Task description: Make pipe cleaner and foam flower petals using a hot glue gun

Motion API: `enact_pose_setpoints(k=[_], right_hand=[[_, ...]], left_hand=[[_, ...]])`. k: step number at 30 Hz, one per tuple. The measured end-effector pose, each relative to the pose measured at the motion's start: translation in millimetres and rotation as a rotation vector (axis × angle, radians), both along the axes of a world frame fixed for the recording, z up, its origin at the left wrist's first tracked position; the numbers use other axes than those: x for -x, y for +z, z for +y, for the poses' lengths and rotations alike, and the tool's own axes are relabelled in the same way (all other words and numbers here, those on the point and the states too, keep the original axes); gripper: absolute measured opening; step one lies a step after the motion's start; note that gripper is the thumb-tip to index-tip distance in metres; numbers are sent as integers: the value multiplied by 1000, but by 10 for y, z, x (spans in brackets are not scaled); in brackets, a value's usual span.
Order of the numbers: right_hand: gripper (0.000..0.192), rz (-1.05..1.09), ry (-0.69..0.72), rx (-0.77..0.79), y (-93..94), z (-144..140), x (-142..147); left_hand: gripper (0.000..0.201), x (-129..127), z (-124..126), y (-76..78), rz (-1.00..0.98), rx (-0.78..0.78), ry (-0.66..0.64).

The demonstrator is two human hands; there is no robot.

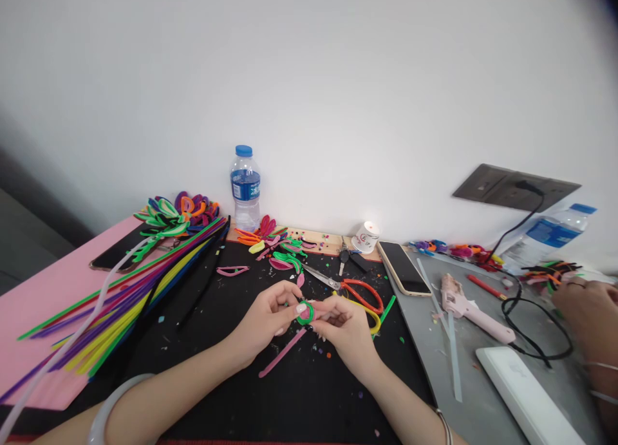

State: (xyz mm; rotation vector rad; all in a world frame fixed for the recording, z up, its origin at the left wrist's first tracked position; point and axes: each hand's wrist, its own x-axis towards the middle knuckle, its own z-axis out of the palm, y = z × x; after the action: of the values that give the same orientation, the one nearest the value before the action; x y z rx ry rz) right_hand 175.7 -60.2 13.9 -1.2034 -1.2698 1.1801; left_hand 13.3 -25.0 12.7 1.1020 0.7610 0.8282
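Observation:
My left hand (269, 319) and my right hand (348, 332) meet over the black mat (217, 393). Between their fingertips is a small coil of green and pink pipe cleaner (305, 313), and both hands pinch it from either side. A straight pink pipe cleaner (282, 353) slants down and left just below the fingers; whether it joins the coil is hidden. Right behind my right hand lie scissors with red handles (364, 293) and a yellow-handled pair (374, 319). Bent green and pink pipe-cleaner loops (288, 259) rest beyond my left hand.
Long pipe cleaners (140, 297) and a bundle of loops (168, 216) lie left. A water bottle (246, 190), paper cup (365, 237) and phone (404, 269) stand or lie near the wall. On the right are a glue gun (476, 310), its black cord, and another person's hand (586, 313).

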Motion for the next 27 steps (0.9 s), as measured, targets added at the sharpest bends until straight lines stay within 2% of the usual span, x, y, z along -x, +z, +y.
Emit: enact_pose_setpoints(k=[10, 19, 27], right_hand=[[15, -92, -20, -102, -43, -28, -4], [21, 36, 10, -54, -28, -7, -18], [19, -4, 13, -83, -43, -42, -11]], left_hand=[[23, -13, -14, 1, -38, 27, -4], [26, -9, -35, 30, -100, 97, -62], [29, -26, -37, 45, -100, 106, -68]])
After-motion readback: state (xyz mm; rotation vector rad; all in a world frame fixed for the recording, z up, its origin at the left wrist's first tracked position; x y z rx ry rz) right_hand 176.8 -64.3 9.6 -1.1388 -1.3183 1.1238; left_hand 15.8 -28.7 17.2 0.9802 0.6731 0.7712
